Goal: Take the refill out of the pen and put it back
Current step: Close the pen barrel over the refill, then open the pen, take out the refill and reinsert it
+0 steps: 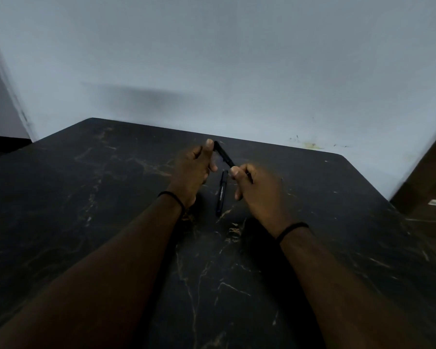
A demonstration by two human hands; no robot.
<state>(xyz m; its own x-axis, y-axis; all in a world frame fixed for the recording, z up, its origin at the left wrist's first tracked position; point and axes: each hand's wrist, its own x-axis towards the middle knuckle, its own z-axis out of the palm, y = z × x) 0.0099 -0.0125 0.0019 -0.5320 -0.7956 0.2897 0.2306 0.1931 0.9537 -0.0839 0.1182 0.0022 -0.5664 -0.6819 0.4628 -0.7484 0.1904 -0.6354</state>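
Two hands (224,172) pinch a black pen (224,154) above dark marble table (86,197); pale wall (237,59).

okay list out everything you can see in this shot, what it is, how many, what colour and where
pen on the table: one, black with white lettering, lying between the two hands
pen part in the hands: one, black, held above the table, slanting from the left thumb down to the right fingers; too blurred to tell which part it is
table: one, black marble pattern with pale veins, fills the lower picture
wall: one, pale grey, behind the table, with small marks at right
wristbands: two, black, one on each wrist
left hand: one, thumb at the upper end of the held part
right hand: one, fingers curled round the lower end
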